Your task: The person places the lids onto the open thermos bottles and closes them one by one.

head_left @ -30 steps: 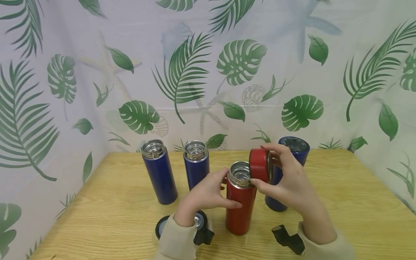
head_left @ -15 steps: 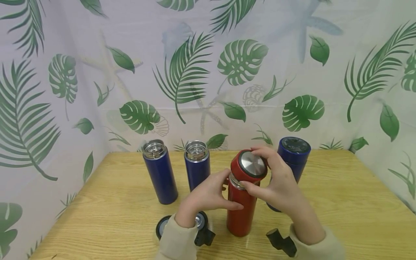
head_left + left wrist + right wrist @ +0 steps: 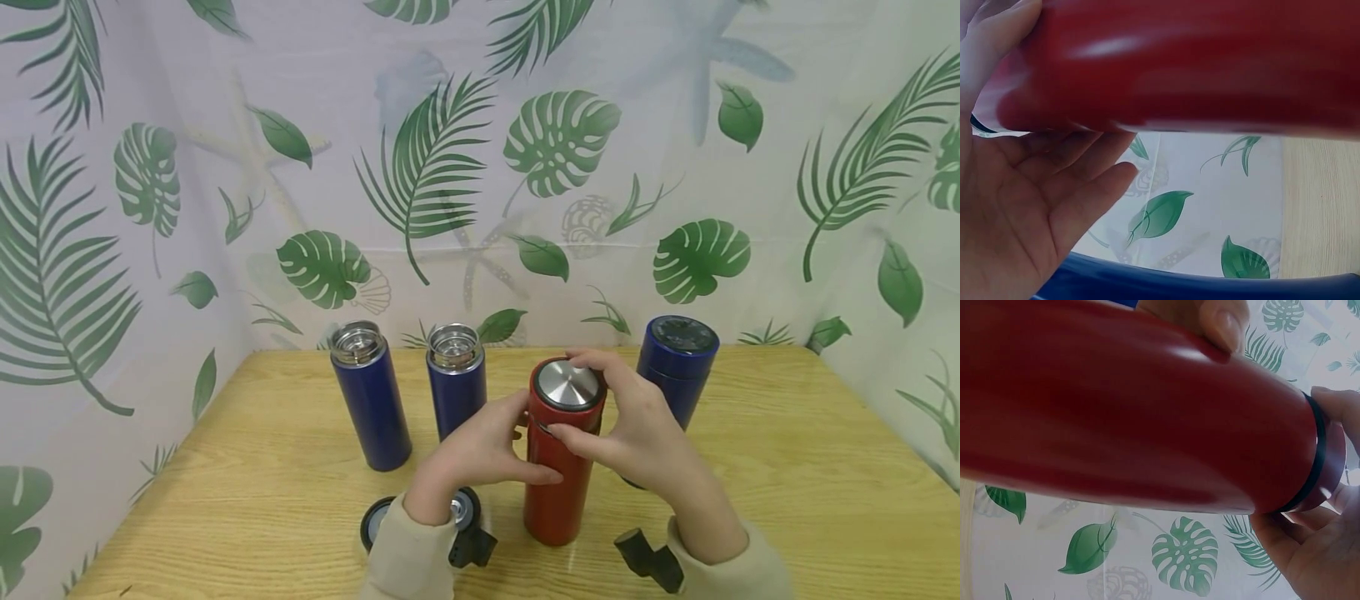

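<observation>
A red thermos bottle point(image 3: 555, 504) stands upright on the wooden table. Around its upper body curl the fingers of my left hand point(image 3: 480, 446), with the thumb lying across the front. My right hand point(image 3: 637, 429) grips the red lid point(image 3: 567, 387), which sits level on the bottle's mouth. The lid's top is a steel disc with a dark ring. Seen from the right wrist, a dark band point(image 3: 1313, 456) runs between the bottle body point(image 3: 1147, 412) and the lid. In the left wrist view, the red body point(image 3: 1179, 62) passes in front of my left fingers.
Two uncapped blue bottles point(image 3: 371, 408) point(image 3: 456, 387) stand at the left and centre. A capped blue bottle point(image 3: 680, 358) is behind my right hand. Black-rimmed parts point(image 3: 468, 533) lie by my left sleeve, and a black piece point(image 3: 651, 562) lies by the right sleeve. A leaf-printed cloth point(image 3: 480, 167) hangs behind.
My right hand has brought the red lid from beside the mouth, where it was held on its side, leftward and down onto the bottle. My left hand has kept its hold.
</observation>
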`<state>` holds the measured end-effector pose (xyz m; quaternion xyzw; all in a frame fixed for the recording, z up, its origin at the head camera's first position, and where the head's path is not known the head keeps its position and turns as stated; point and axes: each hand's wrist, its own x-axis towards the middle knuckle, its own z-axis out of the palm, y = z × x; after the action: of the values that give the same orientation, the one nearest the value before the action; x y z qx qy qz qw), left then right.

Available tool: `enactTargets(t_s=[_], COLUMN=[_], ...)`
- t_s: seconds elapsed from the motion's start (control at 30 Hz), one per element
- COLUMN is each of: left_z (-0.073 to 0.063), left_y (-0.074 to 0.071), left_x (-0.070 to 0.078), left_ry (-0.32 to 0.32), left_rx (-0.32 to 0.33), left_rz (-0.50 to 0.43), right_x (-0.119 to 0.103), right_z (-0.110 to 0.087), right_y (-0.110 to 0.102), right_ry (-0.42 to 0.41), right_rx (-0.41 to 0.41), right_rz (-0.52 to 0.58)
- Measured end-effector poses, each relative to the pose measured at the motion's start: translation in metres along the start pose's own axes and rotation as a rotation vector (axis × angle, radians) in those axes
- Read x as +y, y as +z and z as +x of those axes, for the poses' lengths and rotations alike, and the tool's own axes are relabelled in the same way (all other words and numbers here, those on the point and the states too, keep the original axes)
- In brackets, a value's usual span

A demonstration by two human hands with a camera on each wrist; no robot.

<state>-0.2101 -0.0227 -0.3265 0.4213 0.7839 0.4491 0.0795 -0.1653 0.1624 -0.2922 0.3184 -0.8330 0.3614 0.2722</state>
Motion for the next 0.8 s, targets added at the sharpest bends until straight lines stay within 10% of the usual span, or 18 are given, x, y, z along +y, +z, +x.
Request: enactTargets(t_s=[0.37, 0.8], left_z=[-0.001, 0.000], left_y=[0.001, 0.003], left_x=[0.001, 0.010], left_ry=[-0.063, 0.001], left_rx=[0.033, 0.156], left_rz=[0.000, -0.158], right_x=[0.001, 0.006], right_z=[-0.001, 0.000], right_y=[0.000, 0.000], right_ry=[0.017, 0.007], right_rx=[-0.029, -0.043], right_rz=[0.008, 0.053])
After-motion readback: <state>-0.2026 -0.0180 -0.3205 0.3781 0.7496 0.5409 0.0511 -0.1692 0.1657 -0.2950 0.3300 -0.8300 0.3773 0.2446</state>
